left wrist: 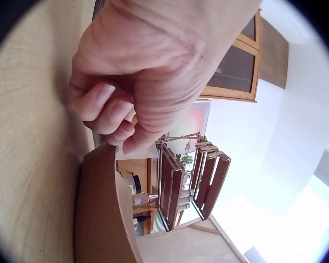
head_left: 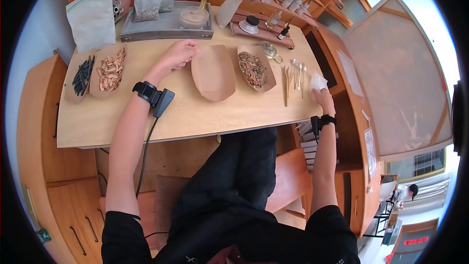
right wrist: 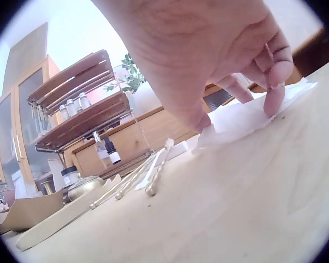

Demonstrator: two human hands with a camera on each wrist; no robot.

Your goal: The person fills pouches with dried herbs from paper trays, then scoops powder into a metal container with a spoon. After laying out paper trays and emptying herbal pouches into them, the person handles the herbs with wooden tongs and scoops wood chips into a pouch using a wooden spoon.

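My right hand (head_left: 323,99): it lay at the table's right edge, fingertips (right wrist: 274,82) pressed down on a white tissue (head_left: 316,82), the thumb tucked under at its near edge, so I was pinching the sheet lightly against the wood.
White tissue: flat on the tabletop (head_left: 195,112), partly under my right hand, its free part showing beyond my fingers, away from me.
Just left of that hand: a row of slim wooden sticks and small metal tools (head_left: 294,74), lying lengthwise, apart from the tissue.
My left hand (head_left: 179,55): fingers curled in towards the palm, resting at the far left corner of the empty brown paper tray (head_left: 213,72); from the wrist view I could not tell whether the fingertips nipped the tray's rim or only touched it.
Empty brown paper tray: at the table's middle, directly right of my left hand.
Next tray over: a paper tray of mixed dried herbs (head_left: 253,69), between the empty tray and the sticks.
Far left of the table: two more trays, one of pale wood chips (head_left: 110,71), one of dark sticks (head_left: 82,76), well apart from both hands.
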